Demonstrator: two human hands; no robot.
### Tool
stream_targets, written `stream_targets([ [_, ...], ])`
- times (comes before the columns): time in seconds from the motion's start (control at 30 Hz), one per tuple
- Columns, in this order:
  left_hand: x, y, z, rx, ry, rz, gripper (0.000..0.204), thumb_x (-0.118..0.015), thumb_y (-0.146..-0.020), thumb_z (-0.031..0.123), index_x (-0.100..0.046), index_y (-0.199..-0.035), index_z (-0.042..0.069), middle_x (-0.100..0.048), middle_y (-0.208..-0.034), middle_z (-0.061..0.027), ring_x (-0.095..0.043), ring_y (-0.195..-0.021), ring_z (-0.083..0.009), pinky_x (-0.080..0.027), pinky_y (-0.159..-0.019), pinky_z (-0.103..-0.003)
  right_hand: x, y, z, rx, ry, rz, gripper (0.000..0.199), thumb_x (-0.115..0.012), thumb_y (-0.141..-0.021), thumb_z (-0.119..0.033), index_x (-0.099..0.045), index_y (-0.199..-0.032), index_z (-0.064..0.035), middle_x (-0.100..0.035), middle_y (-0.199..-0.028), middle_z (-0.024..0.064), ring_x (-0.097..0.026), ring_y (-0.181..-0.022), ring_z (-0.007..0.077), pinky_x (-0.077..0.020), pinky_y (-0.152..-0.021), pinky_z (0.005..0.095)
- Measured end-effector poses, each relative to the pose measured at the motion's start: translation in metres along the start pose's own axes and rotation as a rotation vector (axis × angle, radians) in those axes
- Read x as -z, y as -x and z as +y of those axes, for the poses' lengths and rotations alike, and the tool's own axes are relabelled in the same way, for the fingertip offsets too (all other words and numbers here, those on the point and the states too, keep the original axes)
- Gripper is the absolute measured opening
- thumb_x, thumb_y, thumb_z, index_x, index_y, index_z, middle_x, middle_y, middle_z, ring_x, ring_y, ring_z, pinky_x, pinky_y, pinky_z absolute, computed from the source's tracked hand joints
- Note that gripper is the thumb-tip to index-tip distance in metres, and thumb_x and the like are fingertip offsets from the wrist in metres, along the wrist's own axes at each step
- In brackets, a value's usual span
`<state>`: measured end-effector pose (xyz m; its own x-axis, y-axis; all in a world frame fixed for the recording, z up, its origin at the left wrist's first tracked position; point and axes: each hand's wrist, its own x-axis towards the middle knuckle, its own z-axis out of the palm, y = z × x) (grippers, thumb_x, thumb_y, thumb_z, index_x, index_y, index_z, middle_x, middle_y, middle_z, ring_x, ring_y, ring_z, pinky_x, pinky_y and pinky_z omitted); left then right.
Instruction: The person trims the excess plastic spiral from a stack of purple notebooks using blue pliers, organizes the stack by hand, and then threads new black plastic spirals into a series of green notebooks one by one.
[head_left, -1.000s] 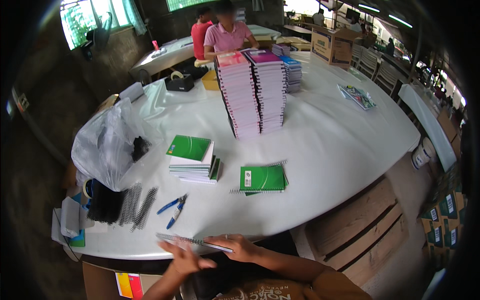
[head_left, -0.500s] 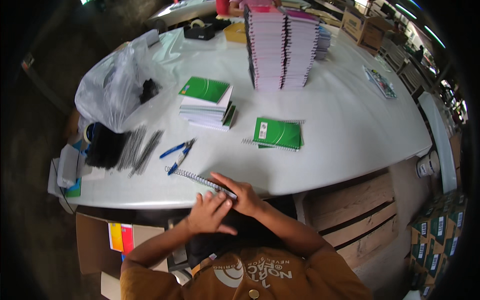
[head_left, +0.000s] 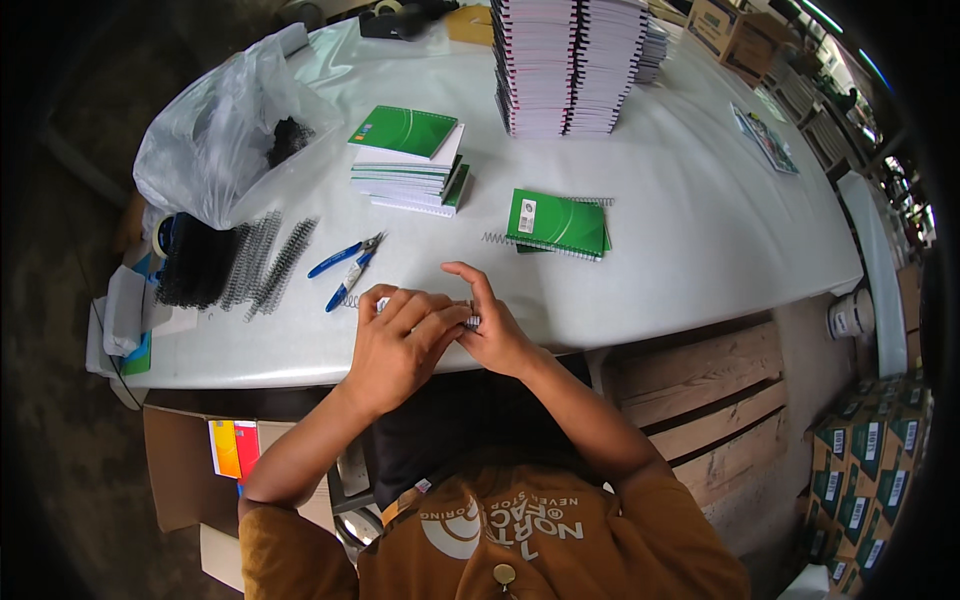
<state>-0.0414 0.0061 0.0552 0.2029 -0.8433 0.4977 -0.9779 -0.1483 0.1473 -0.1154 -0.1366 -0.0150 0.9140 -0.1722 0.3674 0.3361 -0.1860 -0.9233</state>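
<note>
A spiral-bound notebook point(head_left: 471, 322) is at the table's near edge, mostly covered by my hands, with the loose end of its wire coil point(head_left: 349, 300) sticking out to the left. My left hand point(head_left: 395, 345) is closed over the coiled edge, fingertips at its right end. Gripping the notebook from the right is my right hand point(head_left: 497, 335), one finger raised. Just beyond the coil end lie blue-handled cutters point(head_left: 350, 268), jaws pointing away. Farther off is a stack of green notebooks point(head_left: 405, 170). To its right sits a green notebook point(head_left: 556, 222) with a coil poking out at its left.
Loose black coils point(head_left: 238, 265) lie at the left, near a clear plastic bag point(head_left: 215, 140). A tall stack of bound books point(head_left: 570, 70) stands at the back. A wooden pallet point(head_left: 700, 395) and stacked boxes point(head_left: 865, 470) are on the floor at right.
My left hand has moved up and closed over the coiled edge, covering most of the notebook. The whole view has tipped, so things on the table appear higher or shifted.
</note>
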Motion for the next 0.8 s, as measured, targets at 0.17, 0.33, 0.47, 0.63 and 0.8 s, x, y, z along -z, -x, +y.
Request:
stream_targets([
  [0.17, 0.008, -0.021, 0.001, 0.099, 0.176, -0.171, 0.026, -0.071, -0.072, 0.014, -0.063, -0.097, 0.014, -0.062, -0.088, -0.0017, -0.058, -0.086, -0.0192, -0.034, -0.08, -0.035, -0.001, -0.003, 0.004, 0.052, 0.035, -0.015, 0.074, -0.057, -0.078, 0.011, -0.017, -0.137, -0.009, -0.058, -0.096, 0.0162, -0.061, -0.089, 0.0256, -0.0481, -0.074, 0.033],
  [0.33, 0.008, -0.028, 0.001, 0.09, 0.133, -0.212, 0.021, -0.071, -0.072, 0.012, -0.062, -0.091, 0.011, -0.063, -0.083, -0.0018, -0.059, -0.083, -0.0188, -0.034, -0.08, -0.035, 0.0, -0.002, 0.011, 0.012, 0.073, -0.021, 0.073, -0.057, -0.078, 0.009, -0.016, -0.136, -0.0074, -0.059, -0.099, 0.0168, -0.062, -0.088, 0.0257, -0.0474, -0.077, 0.0348],
  [0.47, 0.015, -0.037, 0.004, 0.1, 0.169, -0.209, 0.017, -0.07, -0.071, 0.009, -0.062, -0.086, 0.011, -0.063, -0.079, -0.0027, -0.059, -0.08, -0.0213, -0.037, -0.083, -0.036, 0.002, -0.003, 0.011, 0.022, -0.016, -0.04, 0.073, -0.057, -0.079, 0.008, -0.014, -0.137, -0.0068, -0.061, -0.094, 0.0166, -0.062, -0.085, 0.025, -0.0471, -0.076, 0.0341],
  [0.63, 0.011, -0.041, 0.001, 0.077, 0.077, -0.149, 0.03, -0.079, -0.057, 0.019, -0.063, -0.081, 0.013, -0.059, -0.079, -0.0034, -0.056, -0.085, -0.0278, -0.037, -0.087, -0.04, 0.009, 0.001, -0.009, -0.124, -0.061, -0.091, 0.071, -0.057, -0.082, 0.005, -0.013, -0.137, -0.0085, -0.059, -0.083, 0.0147, -0.061, -0.079, 0.0217, -0.0461, -0.073, 0.0316],
  [0.8, -0.009, -0.078, 0.004, 0.422, 0.211, 0.446, 0.084, -0.083, -0.062, 0.026, -0.04, -0.13, 0.003, -0.039, -0.13, -0.0163, -0.041, -0.118, -0.0285, -0.03, -0.101, -0.041, 0.068, -0.001, -0.023, 0.079, -0.468, 0.416, 0.041, -0.055, -0.089, -0.006, -0.036, -0.125, -0.0058, -0.047, -0.11, 0.0021, -0.045, -0.102, 0.0106, -0.0374, -0.089, 0.025],
])
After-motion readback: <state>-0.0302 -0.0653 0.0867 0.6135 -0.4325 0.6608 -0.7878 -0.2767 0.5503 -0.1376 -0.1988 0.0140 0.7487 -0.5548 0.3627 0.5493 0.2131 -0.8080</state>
